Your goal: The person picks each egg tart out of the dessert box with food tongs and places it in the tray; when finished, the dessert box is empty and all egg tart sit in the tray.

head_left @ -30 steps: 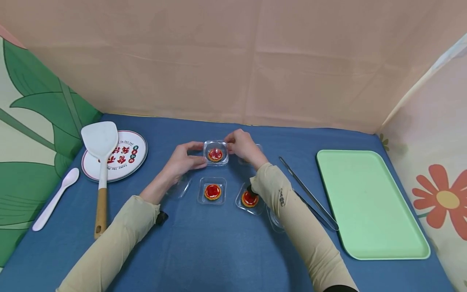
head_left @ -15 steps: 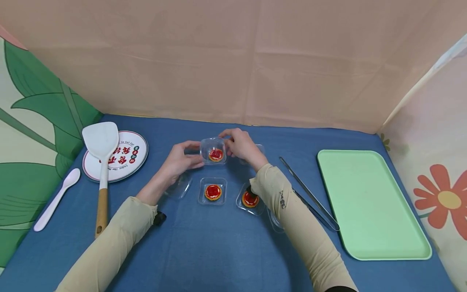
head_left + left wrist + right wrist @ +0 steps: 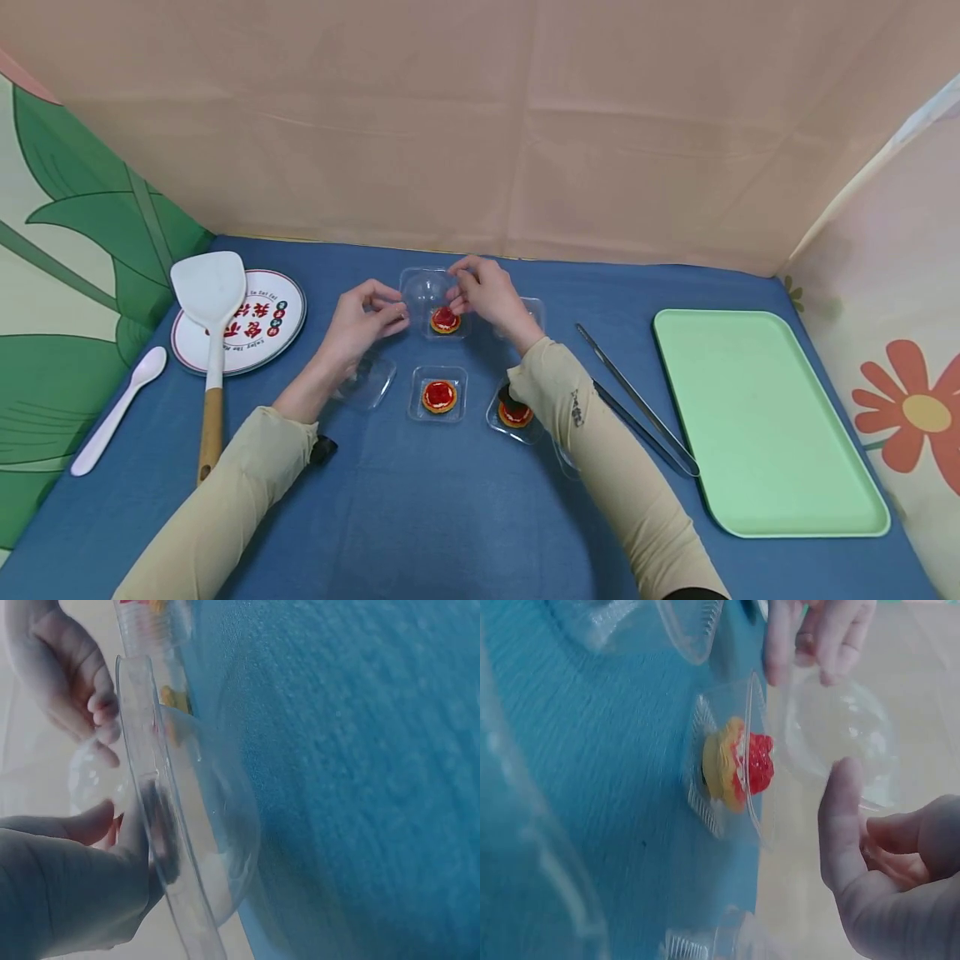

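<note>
From the head view, the left hand holds its fingers loosely bent, with nothing gripped, just left of a clear domed lid. The right hand has its fingers relaxed and slightly curved just right of that lid; contact cannot be told. A red-topped tart sits in the clear container under the raised lid, below the right fingertips. Nearer the person than both hands' fingers lie a second tart in its clear container and, partly under the right sleeve, a third tart. Well right of the right fingers are black tongs and a green tray.

In the left wrist view, clear plastic in front of the left fingers partly hides them; the thumb shows, apart from the right fingertips.

In the right wrist view, the lid stands between both hands' fingers, the right thumb and forefinger parted.
</note>
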### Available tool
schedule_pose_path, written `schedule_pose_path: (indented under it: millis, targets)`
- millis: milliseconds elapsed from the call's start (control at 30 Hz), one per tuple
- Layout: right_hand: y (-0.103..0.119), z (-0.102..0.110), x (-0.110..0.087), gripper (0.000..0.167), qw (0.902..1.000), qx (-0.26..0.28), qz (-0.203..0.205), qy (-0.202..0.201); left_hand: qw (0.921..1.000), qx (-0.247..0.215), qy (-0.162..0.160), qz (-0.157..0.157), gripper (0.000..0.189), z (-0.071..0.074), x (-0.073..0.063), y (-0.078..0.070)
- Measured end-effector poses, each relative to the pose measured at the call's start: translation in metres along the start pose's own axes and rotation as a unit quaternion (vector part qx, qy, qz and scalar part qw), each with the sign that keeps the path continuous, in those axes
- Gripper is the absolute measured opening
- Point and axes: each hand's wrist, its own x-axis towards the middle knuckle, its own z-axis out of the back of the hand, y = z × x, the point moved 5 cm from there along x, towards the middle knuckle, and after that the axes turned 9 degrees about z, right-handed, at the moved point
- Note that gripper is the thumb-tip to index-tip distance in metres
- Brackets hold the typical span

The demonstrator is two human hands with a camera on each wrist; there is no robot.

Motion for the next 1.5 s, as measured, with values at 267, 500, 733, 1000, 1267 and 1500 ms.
schedule_pose_path:
  millis: [267,500,733,1000,1267,1500]
  targets:
    - [0.003,-0.003,0.005,0.022,0.9969,0.021,0.043,-0.063,0.9976,-0.017,-0.040,-0.054,0.025,0.005,-0.001,-0.007]
    - [0.007,-0.010,0.007,0.026,0.9947,0.032,0.080,-0.056,0.9956,-0.039,-0.058,-0.062,0.029,0.014,-0.002,-0.008]
    - [0.008,-0.014,0.009,0.024,0.9941,-0.011,0.093,-0.054,0.9949,-0.072,-0.060,-0.038,0.033,0.022,-0.002,-0.006]
    - [0.006,-0.021,0.013,0.025,0.9950,-0.039,0.081,-0.044,0.9946,-0.082,-0.062,-0.018,0.042,0.034,-0.004,-0.006]
    - [0.006,-0.034,0.019,0.028,0.9946,-0.078,0.067,-0.011,0.9973,-0.041,-0.060,0.002,0.042,0.047,-0.003,0.000]
    - [0.006,-0.047,0.023,0.033,0.9862,-0.152,0.060,0.027,0.9974,0.004,-0.064,0.032,0.045,0.053,-0.001,0.005]
